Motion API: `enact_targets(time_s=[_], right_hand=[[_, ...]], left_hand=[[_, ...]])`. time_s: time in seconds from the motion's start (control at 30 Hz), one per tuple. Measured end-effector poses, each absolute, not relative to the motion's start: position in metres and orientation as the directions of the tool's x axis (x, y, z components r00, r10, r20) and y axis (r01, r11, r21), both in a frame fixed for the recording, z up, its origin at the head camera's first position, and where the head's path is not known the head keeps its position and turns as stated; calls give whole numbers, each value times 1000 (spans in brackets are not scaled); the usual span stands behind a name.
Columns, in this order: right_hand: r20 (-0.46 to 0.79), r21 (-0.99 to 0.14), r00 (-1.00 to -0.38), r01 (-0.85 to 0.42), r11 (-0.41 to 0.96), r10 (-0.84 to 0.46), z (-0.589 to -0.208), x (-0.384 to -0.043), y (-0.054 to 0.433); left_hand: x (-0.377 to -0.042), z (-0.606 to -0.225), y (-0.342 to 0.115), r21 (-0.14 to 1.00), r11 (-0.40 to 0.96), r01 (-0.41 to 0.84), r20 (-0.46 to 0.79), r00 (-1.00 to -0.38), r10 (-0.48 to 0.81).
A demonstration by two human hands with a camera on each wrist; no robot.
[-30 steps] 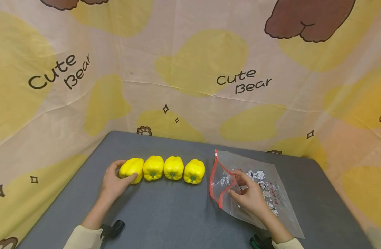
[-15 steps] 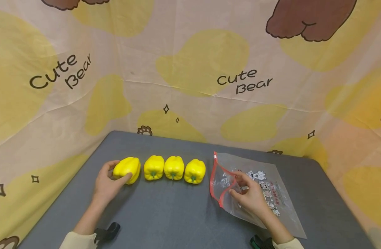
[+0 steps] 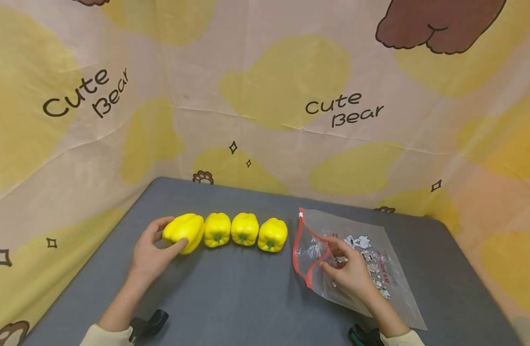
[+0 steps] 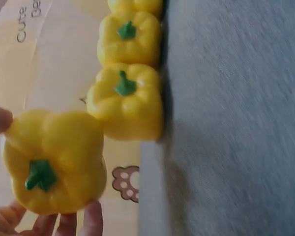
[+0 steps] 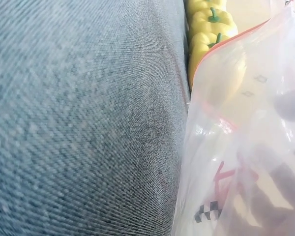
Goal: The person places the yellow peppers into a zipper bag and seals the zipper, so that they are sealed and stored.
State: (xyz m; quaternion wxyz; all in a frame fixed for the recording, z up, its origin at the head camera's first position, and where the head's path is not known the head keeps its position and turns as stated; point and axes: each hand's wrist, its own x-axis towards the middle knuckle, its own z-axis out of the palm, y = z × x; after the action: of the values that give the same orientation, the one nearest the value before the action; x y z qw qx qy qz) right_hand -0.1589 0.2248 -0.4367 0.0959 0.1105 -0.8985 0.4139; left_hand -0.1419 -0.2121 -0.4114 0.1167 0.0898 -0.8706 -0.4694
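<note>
A yellow bell pepper (image 3: 184, 232) is gripped in my left hand (image 3: 149, 255), thumb on its near side and fingers round the far side. In the left wrist view that pepper (image 4: 69, 147), green stem showing, is raised clear of the table. Three more yellow peppers (image 3: 245, 228) stand in a row just right of it, stems toward me. My right hand (image 3: 350, 273) pinches the upper layer of a clear zip bag (image 3: 396, 274) near its red-edged mouth, which gapes toward the peppers. The right wrist view shows the bag (image 5: 206, 162) close up, partly covering the peppers.
Everything rests on a grey table (image 3: 230, 298). A printed fabric curtain (image 3: 265, 96) with bear drawings and lettering rises behind the table and along both sides. A black device (image 3: 150, 324) is strapped at the left wrist.
My left hand has lifted the leftmost pepper off the table, first drawing it left from the row, then raising it and bringing it slightly right. The right hand and bag hardly differ.
</note>
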Motion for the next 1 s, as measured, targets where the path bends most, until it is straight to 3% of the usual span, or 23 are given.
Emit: enact_targets(time_s=[0.33,1.0], right_hand=[[256,-743,-959,-277,610,-123,-437,-159,226],[268,-753,-955,-290,591,-127,-434,-160,227]], left_hand=[[-140,-400,-200,847,532,14,165,-957,-238],[-148,-401,-155,884,422,199,229,-973,-22]])
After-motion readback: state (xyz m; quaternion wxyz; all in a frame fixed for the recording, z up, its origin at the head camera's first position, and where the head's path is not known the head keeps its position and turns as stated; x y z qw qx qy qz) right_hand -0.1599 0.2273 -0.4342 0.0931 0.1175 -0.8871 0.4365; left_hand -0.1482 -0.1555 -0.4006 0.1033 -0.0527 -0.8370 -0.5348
